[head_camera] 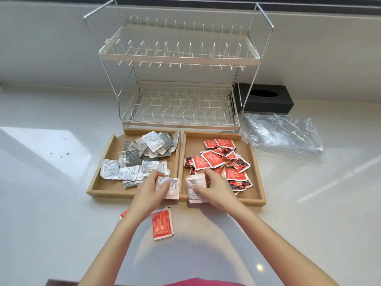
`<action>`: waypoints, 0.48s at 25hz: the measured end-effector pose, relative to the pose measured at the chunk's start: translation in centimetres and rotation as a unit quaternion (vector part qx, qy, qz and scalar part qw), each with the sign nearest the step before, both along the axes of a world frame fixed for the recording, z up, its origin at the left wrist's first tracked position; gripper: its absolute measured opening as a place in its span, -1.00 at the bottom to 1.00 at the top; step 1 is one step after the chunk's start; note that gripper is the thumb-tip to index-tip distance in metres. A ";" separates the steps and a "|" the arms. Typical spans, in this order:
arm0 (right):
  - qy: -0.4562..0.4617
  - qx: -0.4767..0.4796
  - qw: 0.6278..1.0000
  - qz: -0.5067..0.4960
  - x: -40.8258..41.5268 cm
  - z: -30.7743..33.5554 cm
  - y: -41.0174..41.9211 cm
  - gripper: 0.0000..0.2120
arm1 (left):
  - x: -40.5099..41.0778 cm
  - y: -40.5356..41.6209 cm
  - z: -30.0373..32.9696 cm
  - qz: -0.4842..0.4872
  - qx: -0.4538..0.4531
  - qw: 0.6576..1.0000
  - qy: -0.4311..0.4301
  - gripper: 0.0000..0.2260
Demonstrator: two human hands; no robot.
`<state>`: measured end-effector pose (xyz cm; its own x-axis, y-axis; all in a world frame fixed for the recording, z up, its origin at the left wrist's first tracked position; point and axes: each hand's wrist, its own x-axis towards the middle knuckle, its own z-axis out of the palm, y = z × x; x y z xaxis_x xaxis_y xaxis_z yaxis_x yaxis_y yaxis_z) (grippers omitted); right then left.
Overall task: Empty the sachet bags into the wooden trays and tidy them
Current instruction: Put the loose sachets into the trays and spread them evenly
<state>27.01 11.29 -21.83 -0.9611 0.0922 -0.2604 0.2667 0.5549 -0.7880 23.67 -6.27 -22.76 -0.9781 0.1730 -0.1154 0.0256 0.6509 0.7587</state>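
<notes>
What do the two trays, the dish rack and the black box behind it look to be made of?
Left tray and right tray: pale, matt wood, to judge by the faint grain. Dish rack: shiny metal rods for the frame, with shelves of cream wire that looks coated. Black box: matt black with an oval opening on top; whether it is card, plastic or foam cannot be told.

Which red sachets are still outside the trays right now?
Two on the counter near the person: a full red sachet lying in front of the trays, and another red one mostly hidden behind the left forearm. All other red sachets lie in the right tray.
</notes>
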 end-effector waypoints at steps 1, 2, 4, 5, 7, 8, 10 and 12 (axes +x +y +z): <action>0.001 -0.003 1.000 0.000 -1.1 -0.1 -1.0 -0.78 | -1.1 -0.9 0.0 0.003 -0.011 1.000 0.008 -0.89; 0.001 -0.007 1.000 0.003 -2.2 -0.3 -2.0 -0.76 | -2.1 -1.7 0.0 0.011 -0.027 0.999 0.014 -0.86; 0.000 -0.024 1.000 0.006 -4.1 -0.6 -4.0 -0.73 | -3.9 -3.0 -0.1 0.028 -0.053 0.998 0.026 -0.80; -0.003 -0.033 0.999 0.009 -4.9 -0.7 -4.9 -0.71 | -4.5 -3.5 -0.3 0.031 -0.064 0.997 0.032 -0.80; -0.015 -0.035 0.999 0.021 -5.9 -1.0 -6.3 -0.66 | -5.2 -4.3 -0.9 0.030 -0.073 0.996 0.034 -0.80; -0.019 -0.026 0.999 0.032 -6.2 -1.1 -6.8 -0.64 | -5.4 -4.6 -1.3 0.025 -0.073 0.996 0.035 -0.81; -0.022 0.011 0.998 0.053 -6.4 -1.4 -7.2 -0.60 | -5.4 -4.8 -2.1 0.008 -0.078 0.996 0.032 -0.79; -0.012 0.051 0.996 0.070 -6.2 -1.6 -7.1 -0.57 | -5.2 -5.0 -2.6 0.000 -0.090 0.996 0.029 -0.76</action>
<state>20.83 4.15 -23.38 -0.9602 -0.0160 -0.2789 0.1983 0.6644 -0.7206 18.49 -11.25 -25.37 -0.9841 0.1542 -0.0881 0.0655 0.7762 0.6270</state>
